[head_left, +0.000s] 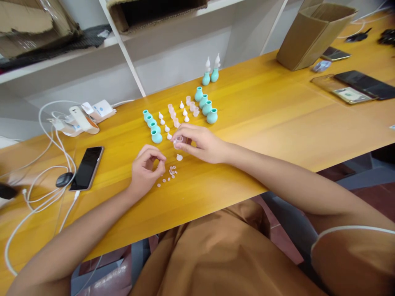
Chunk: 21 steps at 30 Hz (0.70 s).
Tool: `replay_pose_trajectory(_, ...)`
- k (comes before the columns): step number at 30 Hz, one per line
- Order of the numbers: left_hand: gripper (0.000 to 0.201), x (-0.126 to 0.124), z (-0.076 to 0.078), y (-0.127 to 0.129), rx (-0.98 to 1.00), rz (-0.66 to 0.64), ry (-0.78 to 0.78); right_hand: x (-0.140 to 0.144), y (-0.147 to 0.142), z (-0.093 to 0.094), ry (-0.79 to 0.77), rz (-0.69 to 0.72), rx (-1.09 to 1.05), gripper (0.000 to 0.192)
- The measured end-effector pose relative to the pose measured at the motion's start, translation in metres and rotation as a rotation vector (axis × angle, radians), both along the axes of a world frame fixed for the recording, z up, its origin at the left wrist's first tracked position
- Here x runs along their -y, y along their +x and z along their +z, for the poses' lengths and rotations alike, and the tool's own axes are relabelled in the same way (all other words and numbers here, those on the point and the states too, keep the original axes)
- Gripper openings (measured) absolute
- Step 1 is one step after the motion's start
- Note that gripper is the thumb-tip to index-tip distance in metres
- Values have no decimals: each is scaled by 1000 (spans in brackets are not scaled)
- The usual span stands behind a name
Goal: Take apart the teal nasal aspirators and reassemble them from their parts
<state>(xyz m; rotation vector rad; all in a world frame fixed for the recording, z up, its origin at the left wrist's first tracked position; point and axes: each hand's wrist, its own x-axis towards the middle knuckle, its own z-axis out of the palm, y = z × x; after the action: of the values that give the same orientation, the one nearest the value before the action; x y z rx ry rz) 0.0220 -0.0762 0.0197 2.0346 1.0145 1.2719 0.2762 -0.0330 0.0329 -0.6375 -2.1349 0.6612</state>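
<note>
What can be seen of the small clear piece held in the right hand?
The clear piece is a small, translucent, whitish cup or cap, seemingly soft plastic or silicone. The right hand pinches it between thumb and fingers, just above the yellow wooden table, so much of it is hidden. Its exact shape and which way it opens cannot be told. It sits near the row of teal bulbs, above a loose white tip; the left hand does not touch it.

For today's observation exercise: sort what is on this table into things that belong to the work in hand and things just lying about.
In use:
right hand holding a clear cup piece
left hand pinching by the small discs
teal bulbs
white tips

Lying about:
phone
white cables
cardboard box
tablet
</note>
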Motion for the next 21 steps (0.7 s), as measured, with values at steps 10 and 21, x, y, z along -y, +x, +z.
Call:
replay_pose_trajectory(10, 11, 3, -3, 0, 77, -98, 45, 10, -7, -4, 66, 134, 37, 23)
replay_pose_trajectory(21, 10, 4, -10, -3, 70, -101, 24, 14, -6, -4, 88, 147, 113, 26)
